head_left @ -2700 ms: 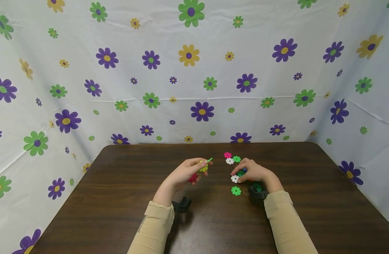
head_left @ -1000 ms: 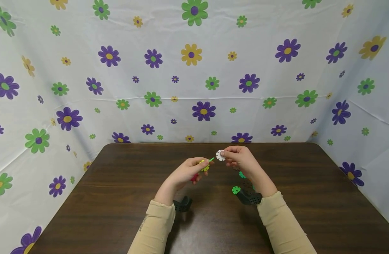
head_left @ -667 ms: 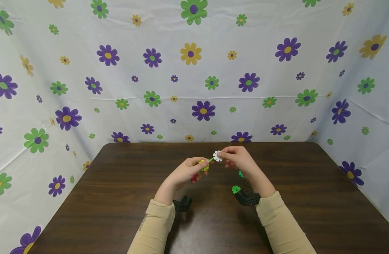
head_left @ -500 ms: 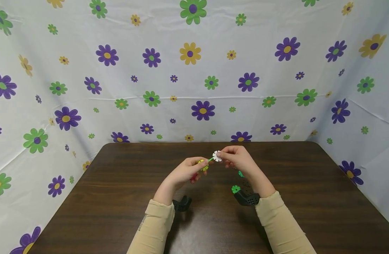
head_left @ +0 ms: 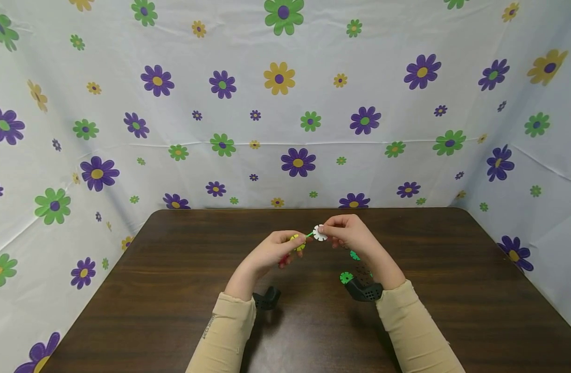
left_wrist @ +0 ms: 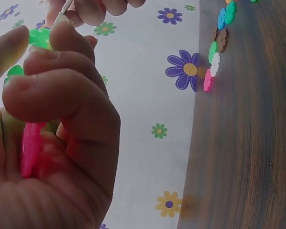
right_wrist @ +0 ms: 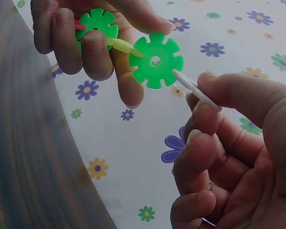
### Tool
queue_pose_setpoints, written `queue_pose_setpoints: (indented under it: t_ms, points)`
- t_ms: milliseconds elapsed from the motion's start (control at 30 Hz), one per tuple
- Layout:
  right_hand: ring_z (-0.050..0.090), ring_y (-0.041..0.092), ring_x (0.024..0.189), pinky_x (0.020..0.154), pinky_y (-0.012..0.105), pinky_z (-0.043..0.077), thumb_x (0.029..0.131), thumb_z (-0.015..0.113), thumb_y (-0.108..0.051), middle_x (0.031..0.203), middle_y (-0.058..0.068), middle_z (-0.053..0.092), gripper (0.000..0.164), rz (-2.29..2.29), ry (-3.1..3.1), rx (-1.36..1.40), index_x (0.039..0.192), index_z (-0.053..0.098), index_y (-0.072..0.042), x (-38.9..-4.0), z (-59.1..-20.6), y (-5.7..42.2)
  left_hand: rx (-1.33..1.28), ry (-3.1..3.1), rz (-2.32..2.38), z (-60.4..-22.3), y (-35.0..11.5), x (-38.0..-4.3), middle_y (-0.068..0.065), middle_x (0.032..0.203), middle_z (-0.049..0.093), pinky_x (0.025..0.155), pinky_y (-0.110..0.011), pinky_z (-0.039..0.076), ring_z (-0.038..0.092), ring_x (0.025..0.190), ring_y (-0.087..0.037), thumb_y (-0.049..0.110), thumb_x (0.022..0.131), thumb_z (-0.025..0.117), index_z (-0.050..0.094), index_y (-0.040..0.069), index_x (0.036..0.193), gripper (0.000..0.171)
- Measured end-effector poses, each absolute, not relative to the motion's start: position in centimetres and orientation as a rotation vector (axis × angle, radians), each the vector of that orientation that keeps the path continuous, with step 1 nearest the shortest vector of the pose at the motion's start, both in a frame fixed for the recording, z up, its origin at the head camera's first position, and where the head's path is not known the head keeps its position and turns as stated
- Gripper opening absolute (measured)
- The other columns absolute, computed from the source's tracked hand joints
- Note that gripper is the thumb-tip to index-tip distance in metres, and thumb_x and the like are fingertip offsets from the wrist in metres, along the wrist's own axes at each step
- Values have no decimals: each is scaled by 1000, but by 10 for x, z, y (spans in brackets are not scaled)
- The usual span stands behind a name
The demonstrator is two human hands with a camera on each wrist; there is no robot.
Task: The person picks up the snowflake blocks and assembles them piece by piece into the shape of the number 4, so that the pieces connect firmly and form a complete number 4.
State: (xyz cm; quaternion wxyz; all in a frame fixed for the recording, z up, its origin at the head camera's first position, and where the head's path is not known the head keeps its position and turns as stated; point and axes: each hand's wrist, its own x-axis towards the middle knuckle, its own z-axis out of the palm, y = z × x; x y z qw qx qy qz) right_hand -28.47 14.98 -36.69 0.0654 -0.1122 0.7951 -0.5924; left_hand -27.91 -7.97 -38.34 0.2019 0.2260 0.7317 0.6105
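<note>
My left hand (head_left: 269, 252) grips a chain of notched plastic discs above the table. In the right wrist view the chain runs from a green disc (right_wrist: 99, 21) through a yellow disc (right_wrist: 119, 45) to another green disc (right_wrist: 155, 74), held by thumb and fingertips. A pink disc (left_wrist: 31, 148) sits against the palm in the left wrist view. My right hand (head_left: 353, 233) pinches a white disc (head_left: 319, 233) between thumb and index finger. The white disc's edge is at a notch in the outer green disc's rim, the two standing crosswise.
On the brown table (head_left: 183, 290) lie loose discs: a green disc (head_left: 346, 278), a teal disc (head_left: 355, 255) and others partly hidden under the right wrist. The left wrist view shows a row with a pink disc (left_wrist: 208, 80) and a white one (left_wrist: 215, 64). Flowered cloth (head_left: 248, 171) hangs behind.
My right hand has picked the white disc off the table and brought it up leftward to the green disc at the chain's end. My left hand has barely moved.
</note>
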Motion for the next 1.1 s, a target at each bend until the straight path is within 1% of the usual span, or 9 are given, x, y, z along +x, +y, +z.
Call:
queue_pose_setpoints:
  t_ms: [167,367,467,667,800,933,1033,1100]
  points:
    - [50,17,57,50,26,44,91,69,-21,67,4,55,25,-1785,2406,-317,88,67,3,-284,-367,149,647,2052,1691,-384,-80,-279,-5,78,57,45,-24,34,39,50,-12,32,100,54,65,2,109,33]
    - [50,18,60,53,27,46,91,69,-20,68,5,56,23,-1768,2388,-303,88,68,2,-284,-368,150,654,2071,1667,-384,-79,-278,-3,78,59,46,-25,34,39,49,-12,30,100,55,66,2,111,32]
    - [49,18,60,54,27,47,91,69,-20,68,5,56,22,-1752,2374,-313,87,67,2,-285,-369,151,648,2077,1661,-384,-79,-278,-4,77,59,45,-25,33,38,48,-13,29,100,56,66,2,110,31]
    - [50,14,52,48,24,47,92,68,-16,66,7,55,21,-1782,2277,-349,83,64,2,-286,-371,149,653,2079,1653,-383,-82,-277,-5,75,58,44,-25,31,37,47,-12,29,100,56,65,0,110,32]
    - [51,13,50,48,24,50,93,65,-12,65,7,54,19,-1822,2171,-396,81,62,3,-286,-373,149,649,2065,1653,-383,-84,-277,-11,78,57,43,-24,30,35,47,-12,28,99,57,65,0,113,32]
    - [51,11,49,47,24,50,93,65,-10,64,7,53,19,-1836,2104,-403,78,61,1,-286,-375,148,673,2061,1636,-385,-84,-277,-15,78,56,42,-24,29,35,47,-12,27,99,58,66,0,110,30]
    - [50,11,49,47,23,50,93,65,-10,63,6,53,18,-1848,2076,-385,77,61,-1,-286,-377,148,683,2056,1622,-385,-85,-276,-12,76,56,42,-24,29,35,47,-12,28,99,58,66,0,110,31]
    - [50,11,49,47,23,50,93,65,-10,64,6,53,18,-1855,2070,-369,77,61,-3,-285,-377,147,675,2046,1616,-386,-85,-276,-10,77,57,44,-25,31,37,49,-12,29,99,57,65,1,114,33]
